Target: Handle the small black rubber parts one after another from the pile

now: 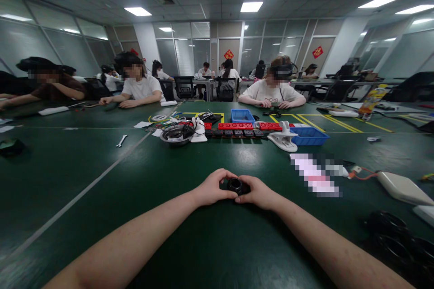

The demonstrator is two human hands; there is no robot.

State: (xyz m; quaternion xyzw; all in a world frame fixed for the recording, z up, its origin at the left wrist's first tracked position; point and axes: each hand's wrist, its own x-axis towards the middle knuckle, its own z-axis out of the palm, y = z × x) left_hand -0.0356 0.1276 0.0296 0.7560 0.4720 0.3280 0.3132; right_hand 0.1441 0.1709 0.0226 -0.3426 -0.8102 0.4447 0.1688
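By the left hand (217, 187) and the right hand (255, 191), a black ring-shaped part (240, 186) is gripped from both sides, toward the near edge of the table (156, 235). Handling is judged to be under way; how much is finished cannot be told. Dark round parts (389, 226) are left unheld farther right along the near edge; toward the far edge, a red strip (236, 126) is seen untouched.

Right-hand red diamond sign (318, 52) | reads 福 | on brown panel (320, 62)
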